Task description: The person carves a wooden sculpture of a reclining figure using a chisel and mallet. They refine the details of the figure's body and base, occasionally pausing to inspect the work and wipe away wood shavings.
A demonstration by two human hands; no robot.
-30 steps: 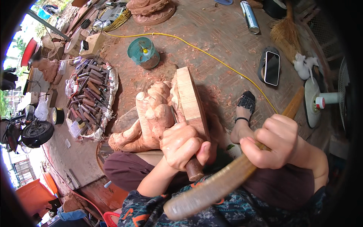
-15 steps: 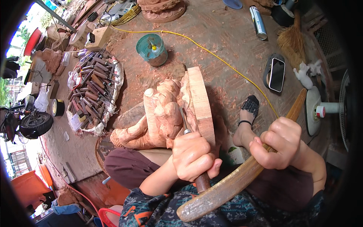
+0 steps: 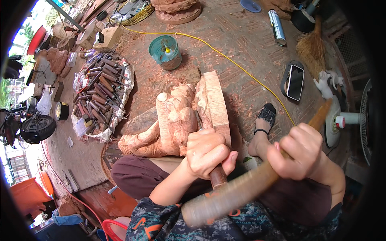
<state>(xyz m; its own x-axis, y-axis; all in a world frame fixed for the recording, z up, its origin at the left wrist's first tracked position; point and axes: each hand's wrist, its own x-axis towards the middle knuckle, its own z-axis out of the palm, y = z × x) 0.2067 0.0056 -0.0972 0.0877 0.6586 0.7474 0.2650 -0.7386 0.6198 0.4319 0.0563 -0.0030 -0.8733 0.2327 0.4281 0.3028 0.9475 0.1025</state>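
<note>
A reddish wood carving (image 3: 175,120) of a rounded figure lies on its side before me, its pale flat base (image 3: 215,108) to the right. My left hand (image 3: 207,154) is wrapped round a carving chisel (image 3: 218,176); the metal blade points away from me into the carving beside the base. The chisel's brown handle end sticks out below my fist toward me. My right hand (image 3: 295,152) grips a long curved wooden mallet (image 3: 237,195), smeared by motion. Its thick end is close to the chisel's butt; whether they touch I cannot tell.
A sack (image 3: 128,94) piled with several chisels lies on the left. Beyond the carving stands a teal bucket (image 3: 165,52) with a bottle inside. A yellow cord (image 3: 237,64) crosses the floor. On the right are a phone (image 3: 295,82), a spray can (image 3: 276,27), a broom (image 3: 311,48) and a fan (image 3: 364,120).
The mallet's thick end has swung slightly left and now blurs. My left hand with the chisel has shifted a little up and right. The whole view has moved slightly.
</note>
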